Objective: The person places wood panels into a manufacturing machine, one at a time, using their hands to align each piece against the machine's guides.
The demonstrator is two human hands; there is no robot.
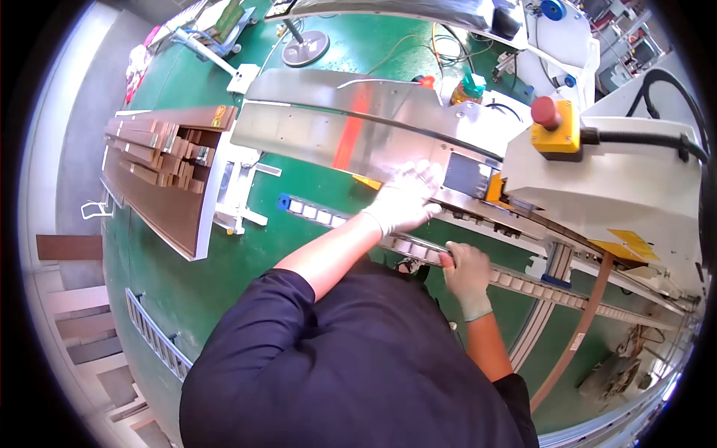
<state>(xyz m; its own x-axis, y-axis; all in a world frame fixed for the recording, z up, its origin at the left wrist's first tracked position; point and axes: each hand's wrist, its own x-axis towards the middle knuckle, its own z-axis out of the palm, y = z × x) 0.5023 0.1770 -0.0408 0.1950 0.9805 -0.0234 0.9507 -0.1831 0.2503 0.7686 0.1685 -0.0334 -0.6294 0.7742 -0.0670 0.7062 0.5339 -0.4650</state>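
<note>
My left hand (407, 200), in a thin pale glove, reaches over the front edge of the metal machine table (299, 134). Its fingers are spread, bright with glare, and nothing shows in them. A dark rectangular plate (467, 176) is set into the table just right of those fingertips. Lower and to the right, my right hand (468, 275), also gloved, is at the roller rail (414, 248) that runs along the front of the machine. Its fingers are bent over the rail, with the thumb toward the left; the palm side is hidden.
A red emergency button (547, 113) on a yellow box sits on the white machine housing (597, 175). At left, a stack of brown strips (168, 160) lies on a brown board. A long brown strip (575, 340) leans at right. A ladder-like rack (158, 336) stands lower left.
</note>
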